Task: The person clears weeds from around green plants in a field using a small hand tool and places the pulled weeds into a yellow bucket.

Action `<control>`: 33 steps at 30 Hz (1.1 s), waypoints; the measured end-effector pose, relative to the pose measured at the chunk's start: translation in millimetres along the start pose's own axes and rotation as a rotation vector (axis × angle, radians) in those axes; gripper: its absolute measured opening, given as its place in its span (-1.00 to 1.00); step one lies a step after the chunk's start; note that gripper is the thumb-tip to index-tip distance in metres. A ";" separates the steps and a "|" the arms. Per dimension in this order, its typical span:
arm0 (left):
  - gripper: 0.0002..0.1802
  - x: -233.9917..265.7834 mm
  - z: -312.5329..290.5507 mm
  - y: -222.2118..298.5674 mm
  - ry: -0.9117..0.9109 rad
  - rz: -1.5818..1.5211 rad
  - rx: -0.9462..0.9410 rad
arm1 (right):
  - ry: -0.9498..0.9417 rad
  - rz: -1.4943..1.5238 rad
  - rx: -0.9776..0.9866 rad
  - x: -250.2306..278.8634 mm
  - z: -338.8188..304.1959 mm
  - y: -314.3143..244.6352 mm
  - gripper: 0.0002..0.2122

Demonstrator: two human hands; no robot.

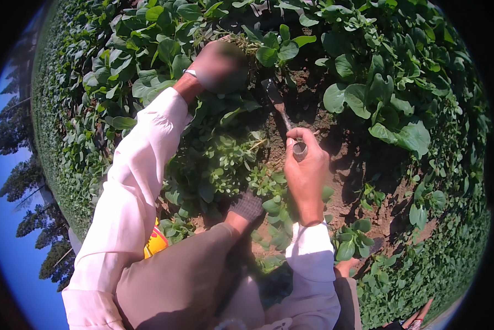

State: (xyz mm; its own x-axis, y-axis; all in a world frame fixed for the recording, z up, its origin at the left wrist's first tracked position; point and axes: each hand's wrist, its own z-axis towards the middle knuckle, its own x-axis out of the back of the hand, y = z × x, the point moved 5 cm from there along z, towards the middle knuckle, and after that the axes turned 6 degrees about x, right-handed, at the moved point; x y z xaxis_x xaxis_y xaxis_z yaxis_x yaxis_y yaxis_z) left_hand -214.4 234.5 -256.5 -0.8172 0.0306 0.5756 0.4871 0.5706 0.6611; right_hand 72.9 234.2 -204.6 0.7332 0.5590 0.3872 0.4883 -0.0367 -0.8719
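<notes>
My right hand (306, 165) is closed around the handle of a small hand weeder (280, 109). Its thin metal shank ends in a flat, dark blade pointing away over bare brown soil, and the handle's round end shows at my thumb. My left hand (219, 66) reaches far among the leaves, beside a leafy green plant (278, 48). A blur covers its fingers, so their grip is hidden. Some pale, thin stems (240, 41) lie just beyond it. Between my arms grows a clump of small-leaved weeds (230, 165).
Broad-leaved plants (390, 104) crowd the right side, and dense greenery (93, 121) covers the left. Bare soil (346, 148) runs between. My bent knee and foot (246, 209) are close below. A yellow and red object (155, 242) shows beside my left sleeve. Trees stand far left.
</notes>
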 end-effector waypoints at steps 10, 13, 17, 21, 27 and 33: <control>-0.87 41.6 -42.1 19.6 0.133 0.156 -0.570 | -0.081 -0.087 0.116 -23.1 4.1 -24.1 -0.79; -0.74 22.1 -29.7 -0.7 0.122 0.226 -0.215 | -0.106 -0.147 0.145 -35.6 3.3 -21.6 -0.78; -0.63 -19.0 -15.5 -3.6 0.158 0.739 -0.194 | -0.055 -0.182 0.168 -64.3 33.3 -21.4 -0.80; -0.68 -35.4 -10.1 -3.6 0.222 0.869 -0.280 | -0.064 -0.158 0.146 -58.9 45.0 -22.0 -0.81; -0.69 -35.2 -10.7 17.6 0.171 1.039 -0.229 | -0.002 -0.063 0.085 -9.9 -6.8 -15.1 -0.86; -0.80 -34.2 -1.5 26.9 0.140 1.068 -0.101 | -0.044 -0.040 0.076 12.8 -45.9 -11.3 -0.88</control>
State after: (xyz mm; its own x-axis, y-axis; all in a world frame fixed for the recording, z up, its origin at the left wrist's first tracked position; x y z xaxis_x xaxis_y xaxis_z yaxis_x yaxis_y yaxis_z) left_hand -173.0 247.5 -257.7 0.0837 0.3741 0.9236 0.9552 0.2339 -0.1813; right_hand 98.6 203.7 -176.0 0.6915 0.5948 0.4100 0.4784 0.0482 -0.8768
